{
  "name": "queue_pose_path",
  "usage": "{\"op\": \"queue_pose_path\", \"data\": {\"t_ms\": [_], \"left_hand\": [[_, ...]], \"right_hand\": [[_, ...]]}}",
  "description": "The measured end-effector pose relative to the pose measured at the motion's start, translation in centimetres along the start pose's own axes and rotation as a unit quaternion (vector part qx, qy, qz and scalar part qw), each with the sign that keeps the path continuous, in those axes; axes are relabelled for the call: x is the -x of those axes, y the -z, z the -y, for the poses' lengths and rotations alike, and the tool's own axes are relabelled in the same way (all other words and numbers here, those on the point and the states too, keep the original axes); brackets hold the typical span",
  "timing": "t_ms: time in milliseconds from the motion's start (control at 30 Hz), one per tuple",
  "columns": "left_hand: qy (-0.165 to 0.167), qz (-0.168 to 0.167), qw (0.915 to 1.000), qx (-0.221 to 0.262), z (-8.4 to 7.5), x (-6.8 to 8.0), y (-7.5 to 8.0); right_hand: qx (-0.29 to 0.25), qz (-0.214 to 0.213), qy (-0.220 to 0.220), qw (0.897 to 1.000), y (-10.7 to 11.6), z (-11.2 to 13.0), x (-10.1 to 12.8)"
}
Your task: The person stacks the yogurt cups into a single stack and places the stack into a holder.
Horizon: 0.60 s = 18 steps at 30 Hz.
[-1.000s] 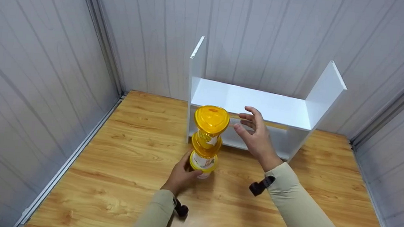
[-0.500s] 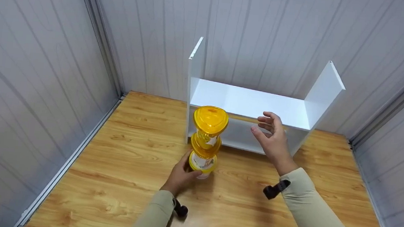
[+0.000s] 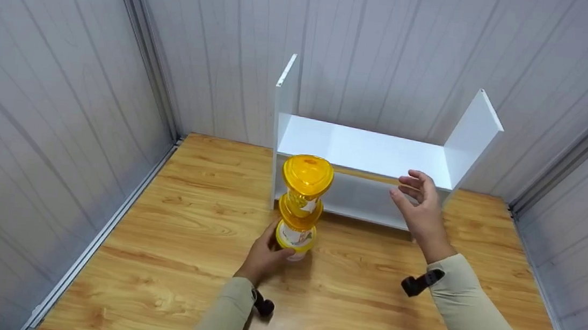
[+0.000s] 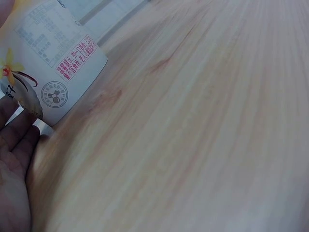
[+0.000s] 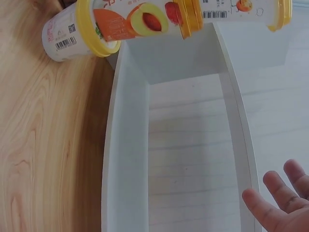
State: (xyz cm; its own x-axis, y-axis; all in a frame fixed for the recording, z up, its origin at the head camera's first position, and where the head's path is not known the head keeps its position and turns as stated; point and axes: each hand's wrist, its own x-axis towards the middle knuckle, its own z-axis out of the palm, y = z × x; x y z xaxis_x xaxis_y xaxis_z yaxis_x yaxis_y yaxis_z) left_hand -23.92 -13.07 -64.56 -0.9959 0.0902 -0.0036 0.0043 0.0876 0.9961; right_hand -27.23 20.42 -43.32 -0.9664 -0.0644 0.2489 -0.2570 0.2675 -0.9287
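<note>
Three white snack jars with yellow lids stand stacked upright on the wooden surface. My left hand holds the bottom jar, thumb on its near side and fingers around its left. A vanilla flower and red print show on that jar's label. The middle jar carries a peach picture, and the top jar has a small orange cartoon figure. Well to the right of the stack, my right hand hovers with relaxed, spread fingers and touches nothing. It overlaps the right part of the white shelf in the head view.
Just behind the stack stands a white two-level shelf with tall side panels. Ribbed pale walls enclose the wooden surface at the back and both sides.
My right hand has moved away from the stack to the right, keeping its relaxed finger shape. The left hand and the stacked jars have stayed in place.
</note>
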Motion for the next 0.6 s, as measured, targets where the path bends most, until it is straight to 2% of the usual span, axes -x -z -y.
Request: {"op": "queue_pose_path", "data": {"t_ms": [300, 600], "left_hand": [[-0.008, 0.001, 1.0000, 0.001, 0.3, -0.1, 0.1], [-0.020, 0.003, 0.9998, 0.008, 0.3, 0.0, 0.1]], "right_hand": [[0.003, -0.036, -0.033, 0.999, 1.8, -0.3, 0.4], [-0.001, -0.060, -0.044, 0.997, 3.6, -1.1, 0.6]]}}
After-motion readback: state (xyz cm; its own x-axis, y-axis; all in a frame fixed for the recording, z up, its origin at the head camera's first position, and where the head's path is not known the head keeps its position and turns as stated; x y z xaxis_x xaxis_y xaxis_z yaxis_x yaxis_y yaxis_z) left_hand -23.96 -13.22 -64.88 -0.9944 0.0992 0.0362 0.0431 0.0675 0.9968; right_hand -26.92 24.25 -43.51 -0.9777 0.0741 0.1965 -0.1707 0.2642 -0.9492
